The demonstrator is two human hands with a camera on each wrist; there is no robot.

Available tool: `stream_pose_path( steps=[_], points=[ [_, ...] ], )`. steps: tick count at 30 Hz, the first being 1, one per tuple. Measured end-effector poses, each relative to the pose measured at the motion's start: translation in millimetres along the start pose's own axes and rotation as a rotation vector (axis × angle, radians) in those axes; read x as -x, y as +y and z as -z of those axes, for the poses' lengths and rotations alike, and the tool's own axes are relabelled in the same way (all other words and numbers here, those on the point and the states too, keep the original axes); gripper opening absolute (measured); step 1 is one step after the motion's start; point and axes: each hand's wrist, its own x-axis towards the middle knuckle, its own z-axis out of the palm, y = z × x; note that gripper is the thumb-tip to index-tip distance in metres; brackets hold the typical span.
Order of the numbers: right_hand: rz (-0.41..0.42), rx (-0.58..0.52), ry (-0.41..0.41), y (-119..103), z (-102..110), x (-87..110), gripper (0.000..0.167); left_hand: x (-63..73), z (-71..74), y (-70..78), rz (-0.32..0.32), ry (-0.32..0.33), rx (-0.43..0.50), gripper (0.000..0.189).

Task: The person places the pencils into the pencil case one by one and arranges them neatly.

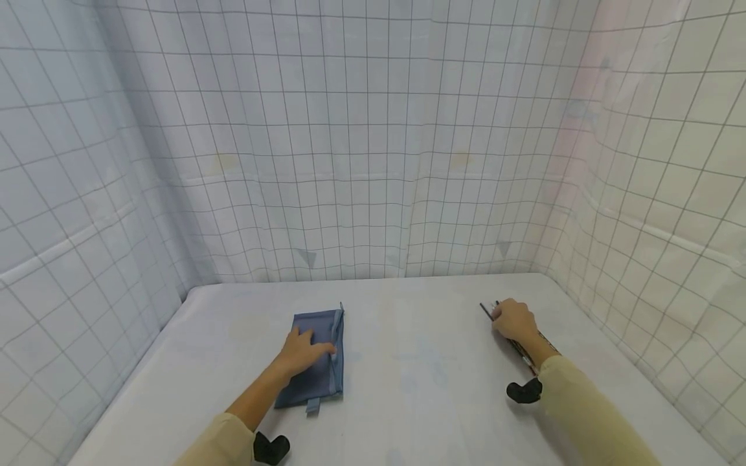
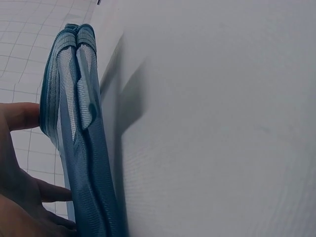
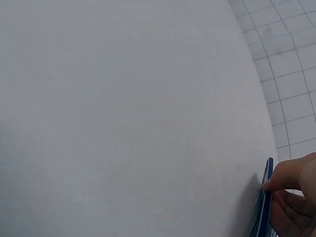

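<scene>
A flat blue zippered pouch lies on the left half of the white table, its zip along the right side and a small fabric tab at its near edge. My left hand rests on top of it with fingers spread; in the left wrist view the thumb and fingertips touch the pouch's upper face. On the right, my right hand pinches a small bunch of slim, dark, pencil-like sticks lying slantwise. The right wrist view shows a dark blue stick between thumb and fingers; the palm hides much of the bunch.
White cloth walls with a dark grid stand behind the table and along both sides. The right hand is near the table's right edge. Black wrist-worn pieces stick out inward from both cream sleeves.
</scene>
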Motion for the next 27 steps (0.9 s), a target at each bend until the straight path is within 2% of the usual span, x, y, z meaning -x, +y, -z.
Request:
stream_pose_path(
  steps=[6, 14, 20, 27],
  points=[
    [-0.129, -0.221, -0.022, 4.7, 7.8, 0.3, 0.026, 0.9, 0.8, 0.3, -0.006, -0.008, 0.001, 0.094],
    [-0.219, -0.55, -0.073, 6.7, 15.3, 0.0, 0.034, -1.1, 1.0, -2.3, -0.003, -0.016, 0.009, 0.094],
    [-0.279, -0.69, -0.077, -1.2, 20.3, 0.8, 0.036, -0.9, 2.6, -0.8, -0.005, -0.02, 0.011, 0.093],
    [-0.289, -0.791, -0.087, -11.3, 18.9, 0.1, 0.036, 0.8, 3.7, 0.5, -0.005, -0.023, 0.013, 0.093]
  ],
)
